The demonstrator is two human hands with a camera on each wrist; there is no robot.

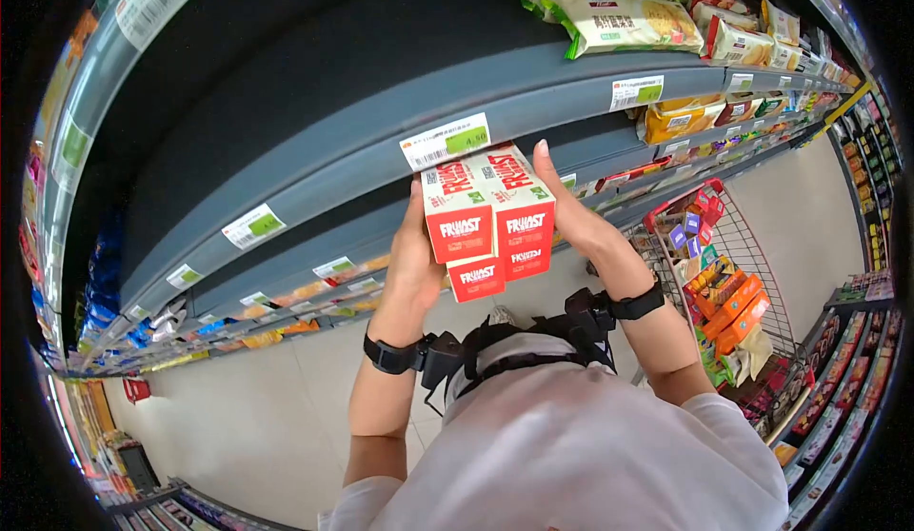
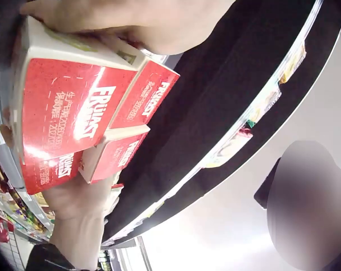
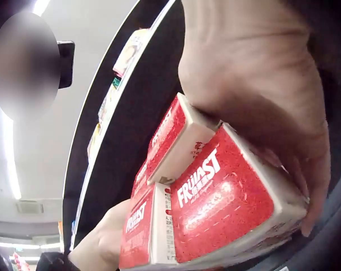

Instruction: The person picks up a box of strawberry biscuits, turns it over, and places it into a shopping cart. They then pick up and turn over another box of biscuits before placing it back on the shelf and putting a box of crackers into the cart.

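Observation:
Several red and white FRUIAST cartons (image 1: 465,231) are stacked together in front of the body, red ends toward the head camera, just under the shelf's price rail. My left hand (image 1: 413,250) grips the bundle from the left side. From the right, my right hand (image 1: 574,215) holds it, the thumb extended along the edge. In the left wrist view the cartons (image 2: 74,110) fill the space beside the hand. The right wrist view shows the red faces (image 3: 218,195) close up against the palm; most fingers are hidden behind the cartons.
A curved grey shelf (image 1: 333,117) with price tags runs across the front. Bagged snacks (image 1: 633,25) lie on its right part. A shopping cart (image 1: 783,314) with orange boxes and other packages stands to the right. Pale floor tiles (image 1: 276,417) lie below.

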